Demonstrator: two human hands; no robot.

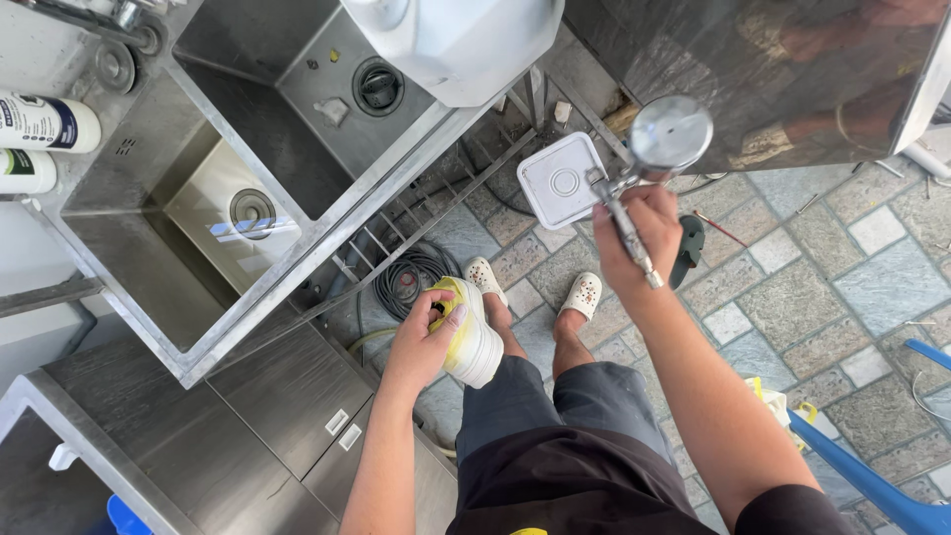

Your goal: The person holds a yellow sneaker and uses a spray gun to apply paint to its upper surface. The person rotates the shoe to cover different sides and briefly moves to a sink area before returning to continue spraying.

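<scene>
My left hand grips a white shoe with a yellow part, held at knee height beside the steel sink unit. Raised above the stone floor, my right hand is closed around the handle of a metal spray gun. The gun's round shiny cup sits at the top. Below both hands are my legs in dark trousers and my feet in white perforated clogs.
A double steel sink fills the left, with a white jug over its corner and two bottles at far left. A white square container, coiled hose, steel cabinet and blue chair leg stand around.
</scene>
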